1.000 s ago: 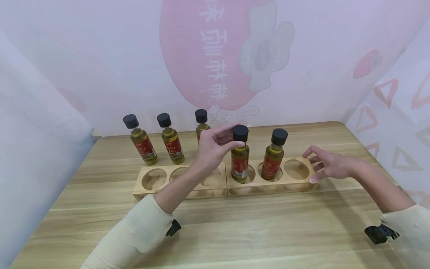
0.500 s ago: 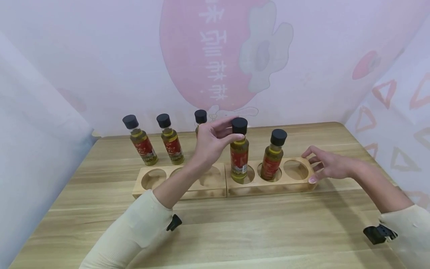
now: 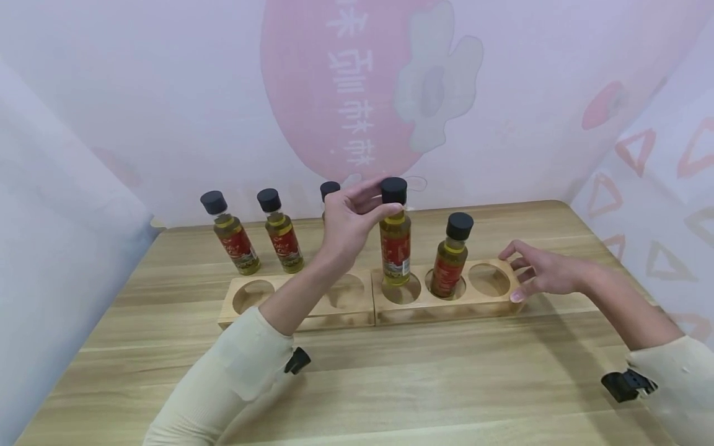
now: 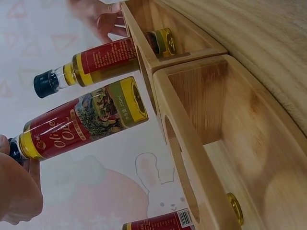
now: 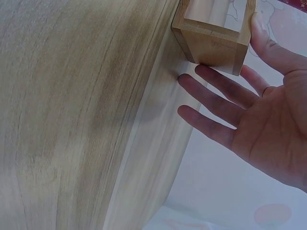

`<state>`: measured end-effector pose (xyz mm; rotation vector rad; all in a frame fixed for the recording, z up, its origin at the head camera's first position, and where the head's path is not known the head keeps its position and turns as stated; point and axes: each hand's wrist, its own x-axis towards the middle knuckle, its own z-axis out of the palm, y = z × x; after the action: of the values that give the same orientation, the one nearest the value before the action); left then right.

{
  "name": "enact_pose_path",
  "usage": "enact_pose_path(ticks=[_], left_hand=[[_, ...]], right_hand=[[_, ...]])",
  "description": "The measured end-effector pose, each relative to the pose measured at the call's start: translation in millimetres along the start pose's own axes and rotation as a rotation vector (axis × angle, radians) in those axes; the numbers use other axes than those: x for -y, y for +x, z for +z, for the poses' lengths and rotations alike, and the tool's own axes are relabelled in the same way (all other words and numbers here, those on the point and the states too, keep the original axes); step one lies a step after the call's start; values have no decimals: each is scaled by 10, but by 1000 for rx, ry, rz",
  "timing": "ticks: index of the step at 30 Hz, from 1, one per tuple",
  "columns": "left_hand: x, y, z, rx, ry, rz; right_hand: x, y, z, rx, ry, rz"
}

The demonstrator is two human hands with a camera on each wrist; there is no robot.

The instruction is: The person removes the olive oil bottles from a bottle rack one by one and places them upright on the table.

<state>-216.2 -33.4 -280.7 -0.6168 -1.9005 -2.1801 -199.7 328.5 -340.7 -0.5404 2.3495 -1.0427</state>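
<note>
My left hand (image 3: 348, 226) pinches an olive oil bottle (image 3: 395, 244) near its black cap. The bottle hangs upright above the left hole of the right wooden bottle rack (image 3: 446, 313); in the left wrist view, the held bottle's base (image 4: 134, 98) is apart from the wood. A second olive oil bottle (image 3: 449, 266) stands in that rack's middle hole, leaning slightly. At the rack's right end, my right hand (image 3: 549, 271) holds the corners between thumb and index finger. In the right wrist view, the other fingers (image 5: 211, 98) extend below the rack end (image 5: 211, 45).
Another wooden rack (image 3: 225, 313) adjoins on the left, partly covered by my left forearm. Behind it stand three more bottles: one at left (image 3: 237, 244), one beside it (image 3: 284, 241), one mostly hidden (image 3: 330, 189). A printed curtain (image 3: 167, 111) rises behind the table (image 3: 390, 384).
My left hand has raised the olive oil bottle out of the rack's left hole, moving it up and slightly left. The right hand stays on the rack's end.
</note>
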Motion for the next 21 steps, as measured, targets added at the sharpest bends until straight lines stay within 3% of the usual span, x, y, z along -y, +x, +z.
enact_pose_path(ticks=[21], left_hand=[[-58,148,46,-28,-51,24]], right_hand=[[16,-7,15,6,20,-1]])
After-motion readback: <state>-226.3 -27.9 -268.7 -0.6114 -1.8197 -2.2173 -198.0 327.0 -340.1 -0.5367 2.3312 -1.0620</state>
